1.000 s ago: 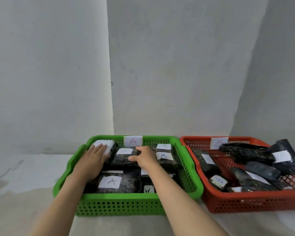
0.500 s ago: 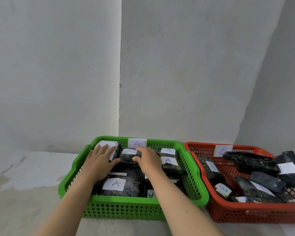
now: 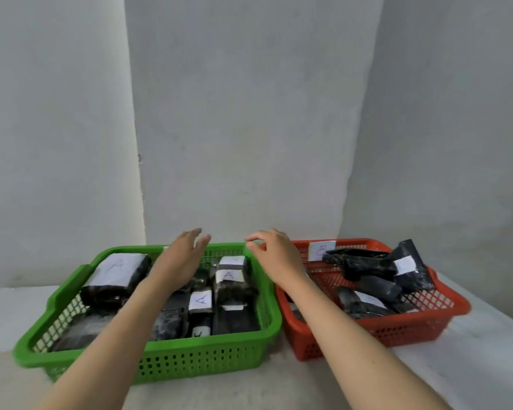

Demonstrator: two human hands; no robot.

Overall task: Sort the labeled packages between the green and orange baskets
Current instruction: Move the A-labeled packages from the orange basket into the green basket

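From the head view, a green plastic basket with holes in its sides [image 3: 190, 359] sits on the pale grey surface [image 3: 471, 365]. An orange plastic basket with holes [image 3: 397, 329] sits just beside it on the right, and the two touch or nearly touch.

The green basket holds dark shiny packages with white paper labels. One big dark package with a white "A" label [image 3: 113, 276] lies in the far left corner. Another dark package with an "A" label [image 3: 230, 284] lies near the far right side. A small white "A" label [image 3: 201, 300] shows in the middle.

The orange basket holds more dark packages in a loose pile. One dark package with a white label [image 3: 409, 269] leans at the far right. A white "B" paper tag [image 3: 320, 250] is stuck on the back wall of the orange basket.

The left hand [image 3: 181, 258] is up over the back of the green basket, with straight fingers, holding nothing. The right hand [image 3: 274, 253] is up where the two baskets meet. Its fingers are bent loosely, and it holds nothing.

Grey walls [image 3: 249, 113] stand behind.
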